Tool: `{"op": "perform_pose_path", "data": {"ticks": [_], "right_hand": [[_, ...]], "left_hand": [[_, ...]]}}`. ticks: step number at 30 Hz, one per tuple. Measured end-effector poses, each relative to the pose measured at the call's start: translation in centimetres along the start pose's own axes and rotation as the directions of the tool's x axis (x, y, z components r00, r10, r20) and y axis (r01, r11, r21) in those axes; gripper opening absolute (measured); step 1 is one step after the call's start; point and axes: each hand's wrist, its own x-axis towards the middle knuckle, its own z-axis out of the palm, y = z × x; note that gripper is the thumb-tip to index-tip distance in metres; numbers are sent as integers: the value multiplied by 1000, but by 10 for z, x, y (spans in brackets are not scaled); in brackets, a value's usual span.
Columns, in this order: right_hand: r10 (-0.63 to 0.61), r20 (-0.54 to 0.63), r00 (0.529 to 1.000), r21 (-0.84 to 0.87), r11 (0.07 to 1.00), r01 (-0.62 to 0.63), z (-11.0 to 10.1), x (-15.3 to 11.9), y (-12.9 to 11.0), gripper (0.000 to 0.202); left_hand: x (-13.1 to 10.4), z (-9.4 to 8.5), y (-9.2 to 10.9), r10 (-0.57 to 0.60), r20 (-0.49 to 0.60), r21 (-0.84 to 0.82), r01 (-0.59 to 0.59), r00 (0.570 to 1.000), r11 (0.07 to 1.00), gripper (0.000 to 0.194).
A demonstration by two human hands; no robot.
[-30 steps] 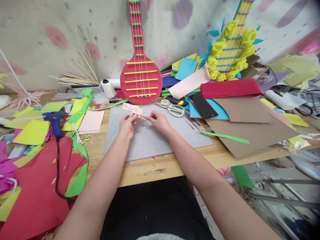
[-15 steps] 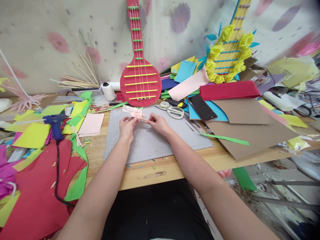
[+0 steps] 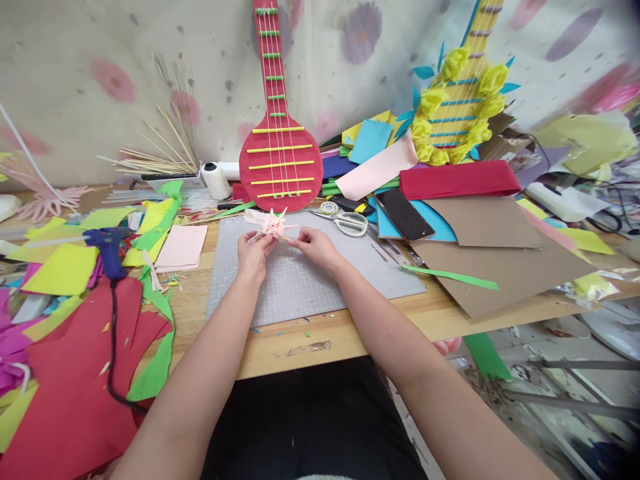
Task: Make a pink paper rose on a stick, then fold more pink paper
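Over the grey cutting mat [image 3: 300, 287] a small pale pink paper flower [image 3: 274, 225] with pointed, spiky petals is held up between both hands. My left hand [image 3: 254, 255] is closed on its near left side, thumb and fingers pinching the base. From the right, my right hand [image 3: 316, 247] pinches the flower's lower end, where a thin stem-like edge shows between the fingers. The exact grip points are small and partly hidden by the fingers. Behind the flower lies a pale pink paper strip [image 3: 256, 217].
A red paper banjo [image 3: 281, 167] leans upright behind the mat. Scissors [image 3: 350, 225], a phone [image 3: 405, 215] and brown cardboard [image 3: 500, 273] lie to the right. At left are a blue glue gun [image 3: 111, 252], pink paper squares [image 3: 181, 248] and red paper [image 3: 80, 373].
The pink flower has turned slightly between my fingers, so its petals point up more. Both hands stay nearly in place and keep their pinch.
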Motion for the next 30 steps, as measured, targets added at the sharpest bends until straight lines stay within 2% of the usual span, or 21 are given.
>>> {"op": "perform_pose_path", "data": {"ticks": [9, 16, 30], "right_hand": [[57, 11, 998, 58, 997, -57, -5, 2, -5, 35], [44, 24, 999, 53, 998, -46, -2, 2, -1, 34], [52, 19, 998, 17, 999, -52, 2, 5, 7, 36]], "left_hand": [[3, -2, -3, 1, 6, -11, -1, 1000, 1000, 37], [0, 0, -2, -13, -95, 55, 19, 995, 998, 36], [-3, 0, -3, -40, -93, 66, 47, 995, 997, 47]]}}
